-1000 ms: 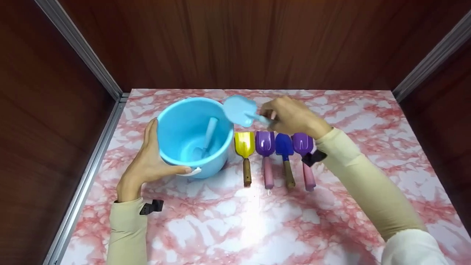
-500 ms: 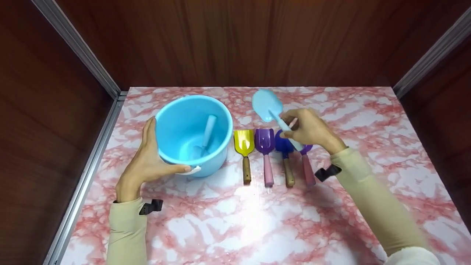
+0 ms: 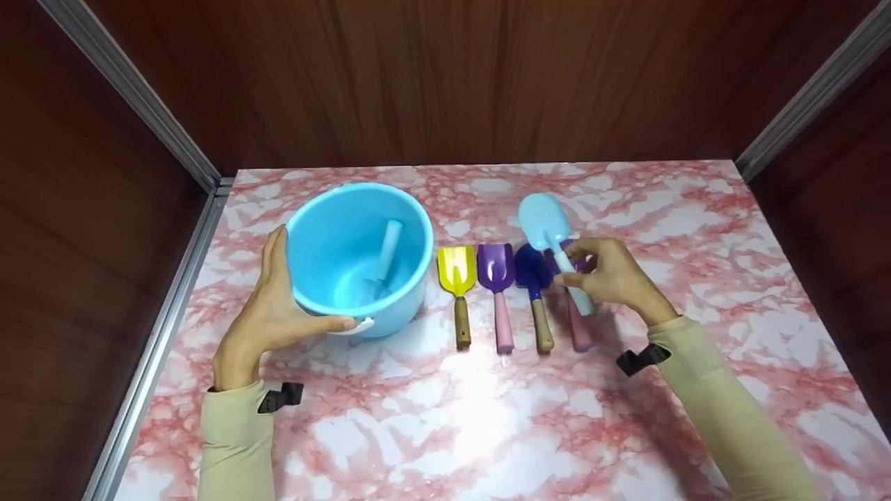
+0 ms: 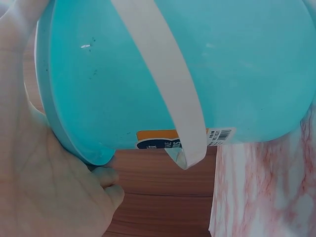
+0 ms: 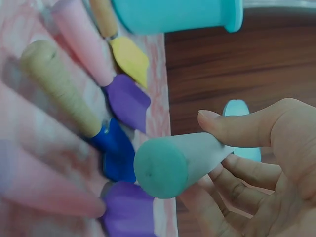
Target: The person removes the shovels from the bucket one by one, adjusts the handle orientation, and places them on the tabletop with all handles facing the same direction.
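Note:
My left hand holds a light blue bucket at its rim, thumb along the front and fingers along the left side. Inside leans a light blue shovel, handle up. With thumb and fingers my right hand pinches another light blue shovel by its handle, blade pointing away, above the right end of a row of shovels. That row runs yellow, purple, blue, then a second purple shovel, its pink handle showing and its blade partly hidden by my hand.
The pink-and-white marbled table carries everything. Dark wood panels enclose its back and sides, with metal framing at the corners. A white bail handle hangs down the bucket's side in the left wrist view.
My right hand has carried the light blue shovel rightward and toward me, from beside the bucket to over the rightmost purple shovel, turning its blade more straight away. My left hand stays on the bucket.

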### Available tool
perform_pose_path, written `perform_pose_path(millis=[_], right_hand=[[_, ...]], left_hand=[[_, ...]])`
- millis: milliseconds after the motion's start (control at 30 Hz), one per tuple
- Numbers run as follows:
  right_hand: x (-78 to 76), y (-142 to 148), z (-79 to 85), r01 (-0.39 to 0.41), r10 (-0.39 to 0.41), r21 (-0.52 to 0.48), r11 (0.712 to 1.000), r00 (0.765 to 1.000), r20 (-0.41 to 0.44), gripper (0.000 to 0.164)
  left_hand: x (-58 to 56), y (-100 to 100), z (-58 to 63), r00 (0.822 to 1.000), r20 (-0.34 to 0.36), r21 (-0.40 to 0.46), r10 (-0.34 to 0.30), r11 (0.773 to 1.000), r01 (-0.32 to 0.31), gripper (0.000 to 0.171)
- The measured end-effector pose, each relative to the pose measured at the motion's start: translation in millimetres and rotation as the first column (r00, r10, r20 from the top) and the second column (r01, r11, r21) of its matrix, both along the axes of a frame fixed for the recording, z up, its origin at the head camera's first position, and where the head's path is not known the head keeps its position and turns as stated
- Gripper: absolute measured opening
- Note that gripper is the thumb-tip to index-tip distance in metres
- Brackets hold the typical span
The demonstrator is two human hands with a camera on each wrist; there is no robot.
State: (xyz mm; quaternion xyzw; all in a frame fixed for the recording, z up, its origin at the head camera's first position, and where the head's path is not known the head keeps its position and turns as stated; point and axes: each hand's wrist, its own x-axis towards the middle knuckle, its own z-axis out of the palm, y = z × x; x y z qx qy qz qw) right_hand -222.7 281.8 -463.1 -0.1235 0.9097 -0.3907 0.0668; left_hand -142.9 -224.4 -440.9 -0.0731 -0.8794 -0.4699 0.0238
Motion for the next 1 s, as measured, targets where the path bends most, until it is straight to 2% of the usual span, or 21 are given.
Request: perform_pose_path(millis=[233, 500, 800, 1000], right_hand=[[6.3, 16, -10.7, 0.065, -0.064, -0.011, 0.998, 0.996, 0.065, 0.04], [12.8, 32, -26.7, 0.12, -0.119, -0.006, 0.993, 0.989, 0.085, 0.038], [15.8, 43, -37.6, 0.137, -0.134, -0.03, 0.99, 0.987, 0.086, 0.039], [18.0, 52, -44.4, 0.172, -0.169, -0.018, 0.985, 0.978, 0.12, 0.041]], left_hand=[[0.1, 0, 1.0, 1.0, -0.004, 0.013, -0.002, 1.0, 0.002, 0.151], [-0.5, 1, 1.6, 1.0, -0.009, 0.014, -0.007, 1.0, 0.007, 0.15], [1.6, -2, -1.4, 1.0, -0.025, -0.007, 0.004, 1.0, -0.004, 0.154], [1.5, -2, -1.3, 1.0, -0.017, -0.002, 0.004, 1.0, -0.004, 0.153]])
